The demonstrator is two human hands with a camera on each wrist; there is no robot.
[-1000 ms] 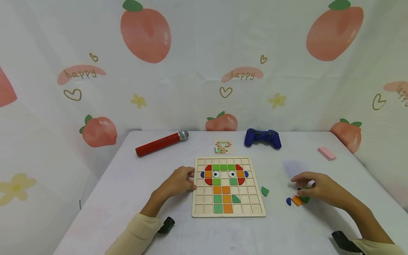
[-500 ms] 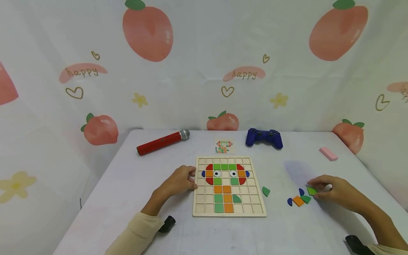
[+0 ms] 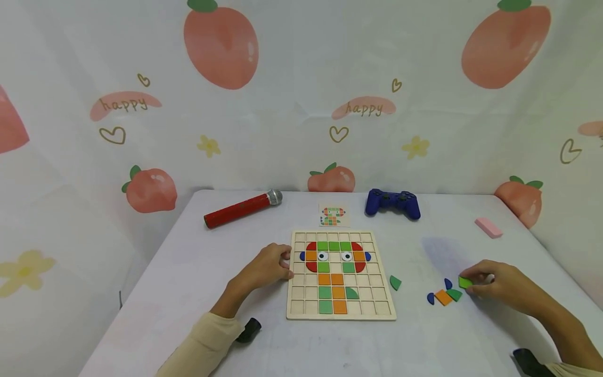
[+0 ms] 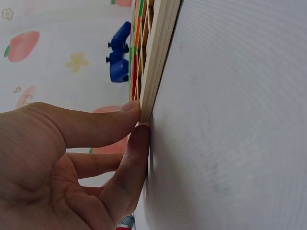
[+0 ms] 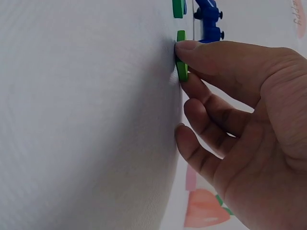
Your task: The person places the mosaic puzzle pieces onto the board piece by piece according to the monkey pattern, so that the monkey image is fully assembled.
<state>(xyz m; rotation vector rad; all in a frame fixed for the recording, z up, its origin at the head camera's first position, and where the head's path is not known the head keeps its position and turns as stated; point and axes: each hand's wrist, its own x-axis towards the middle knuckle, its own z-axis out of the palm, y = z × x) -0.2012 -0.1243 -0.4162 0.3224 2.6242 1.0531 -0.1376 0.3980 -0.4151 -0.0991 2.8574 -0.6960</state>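
A wooden grid board (image 3: 377,309) lies flat on the table, coloured tiles forming a figure with two eye tiles. At the board's left edge, my left hand (image 3: 266,266) holds it by thumb and fingertips; the left wrist view shows the thumb (image 4: 108,127) right at the rim. To the right of the board, my right hand (image 3: 506,288) pinches a light green square tile (image 3: 465,283) low over the table. Beside it lie a dark green quarter-round tile (image 3: 454,295), an orange square tile (image 3: 443,297) and blue half-round tiles (image 3: 431,299).
Another green quarter-round tile (image 3: 395,283) lies just right of the board. Behind the board is a pattern card (image 3: 334,215). Farther back are a red microphone (image 3: 240,209) and a blue game controller (image 3: 392,203), with a pink block (image 3: 488,228) at the right.
My right hand has drawn back to the right from over the loose tiles, and the light green tile now shows between its fingers. The left hand stays at the board's edge.
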